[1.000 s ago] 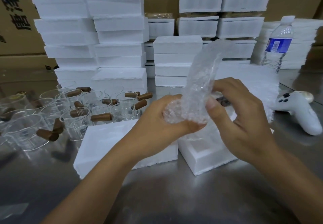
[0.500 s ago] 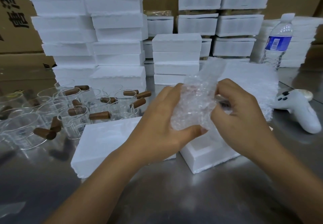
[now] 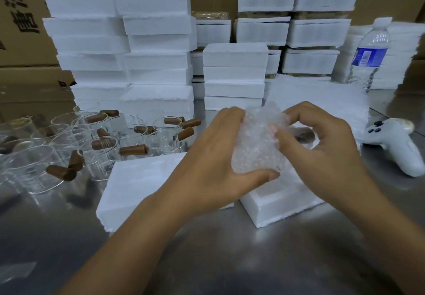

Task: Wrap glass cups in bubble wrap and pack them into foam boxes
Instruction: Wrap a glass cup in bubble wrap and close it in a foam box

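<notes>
Both hands hold the cup [image 3: 254, 156] in the air, just above an open foam box [image 3: 279, 205] that sits on the steel table [image 3: 207, 255]. The cup is bundled in wrap [image 3: 262, 124], and only its brown handle [image 3: 301, 135] shows, poking out on the right.

The left hand [image 3: 213, 159] has its grip clamped on the cup, with the fingers curled over the far side and the thumb hooked beneath. The right hand [image 3: 322, 149] has its grip closed on the wrap: the thumb presses the plastic against the cup's side and the forefinger bends over the top edge.

A foam lid [image 3: 140, 186] lies flat to the left of the box, touching it or nearly so; the left wrist hides the seam. Further left stands a crowd of bare cups [image 3: 101, 145] with brown handles.

Behind the hands are a pile of wrap sheets [image 3: 322, 97] and tall foam stacks [image 3: 156, 41], with cartons [image 3: 20, 25] beyond. At the right stand a bottle [image 3: 369, 57] and a white controller [image 3: 395, 149].
</notes>
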